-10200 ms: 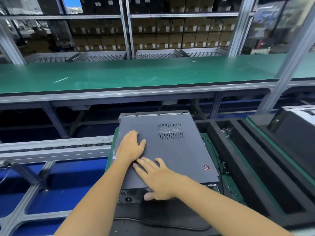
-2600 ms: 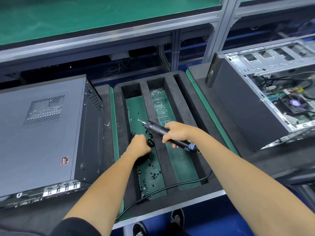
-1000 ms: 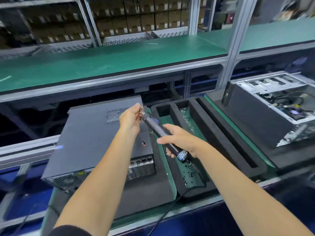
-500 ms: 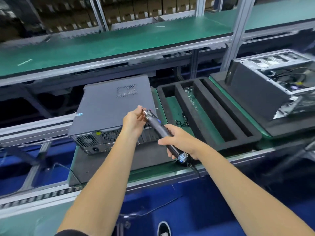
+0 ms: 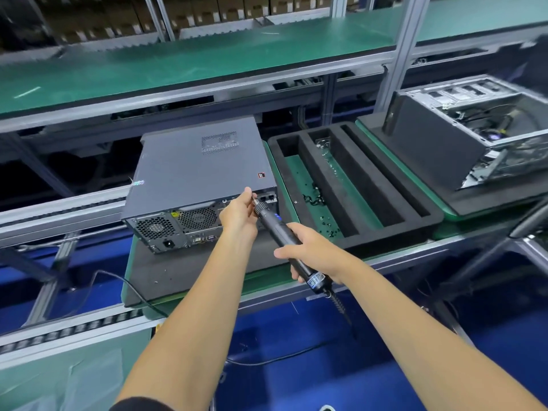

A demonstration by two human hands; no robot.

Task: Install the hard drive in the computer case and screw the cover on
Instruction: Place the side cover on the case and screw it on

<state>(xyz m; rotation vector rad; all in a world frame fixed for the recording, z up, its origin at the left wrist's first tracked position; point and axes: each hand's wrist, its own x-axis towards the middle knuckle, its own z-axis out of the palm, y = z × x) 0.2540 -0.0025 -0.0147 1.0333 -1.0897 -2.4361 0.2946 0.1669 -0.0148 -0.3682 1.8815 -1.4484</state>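
Observation:
A grey computer case (image 5: pixel 195 170) lies on its side on a black foam pad (image 5: pixel 184 274), cover on, with its rear panel of fans and ports facing me. My right hand (image 5: pixel 314 253) grips a black electric screwdriver (image 5: pixel 281 235) by its body, the tip aimed at the case's rear right corner. My left hand (image 5: pixel 240 212) pinches the screwdriver's tip close against the rear panel; whether a screw sits between the fingers is hidden.
A black foam tray (image 5: pixel 358 185) with green-bottomed slots holds loose screws to the right of the case. Further right, an open computer case (image 5: pixel 462 137) stands on another foam pad. A green shelf (image 5: pixel 189 60) runs behind. The screwdriver's cable (image 5: pixel 344 310) hangs below my right hand.
Both hands have carried the screwdriver toward the case's rear panel. The view has shifted so the rear panel shows more fully.

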